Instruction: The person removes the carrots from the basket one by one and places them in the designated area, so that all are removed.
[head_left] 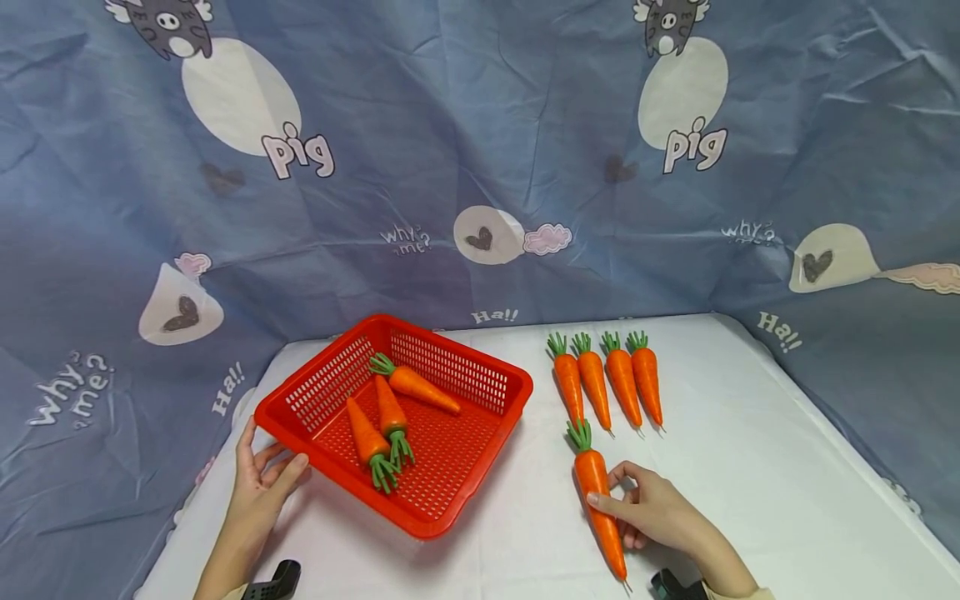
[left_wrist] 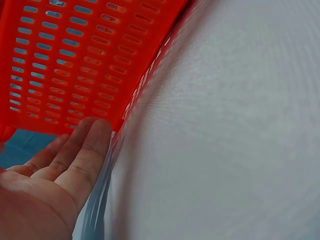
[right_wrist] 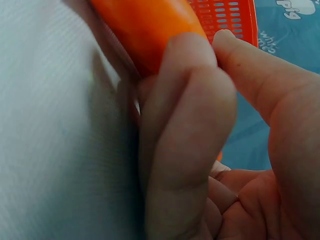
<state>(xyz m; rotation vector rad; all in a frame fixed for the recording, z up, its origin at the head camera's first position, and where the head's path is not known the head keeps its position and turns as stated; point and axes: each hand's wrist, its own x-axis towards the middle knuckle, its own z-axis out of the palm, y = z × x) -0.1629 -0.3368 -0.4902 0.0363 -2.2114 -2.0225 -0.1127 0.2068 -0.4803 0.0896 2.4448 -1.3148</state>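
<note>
An orange carrot (head_left: pixel 596 492) with a green stub top lies pointing toward me on the white table. My right hand (head_left: pixel 660 508) holds it from the right, thumb across its upper side and fingers at its flank. In the right wrist view the carrot (right_wrist: pixel 150 25) meets my curled fingertips. At the near left corner of a red perforated basket (head_left: pixel 442 512), my left hand (head_left: pixel 258 492) touches the rim. The left wrist view has its extended fingers (left_wrist: pixel 87 155) against the basket's outer wall (left_wrist: pixel 75 65). Three carrots (head_left: pixel 420 387) lie inside the basket.
Several more carrots (head_left: pixel 618 383) lie side by side at the back right, green tops away from me. The white table (head_left: pixel 780 467) ends at a blue printed cloth (head_left: pixel 525 150) behind and along the sides.
</note>
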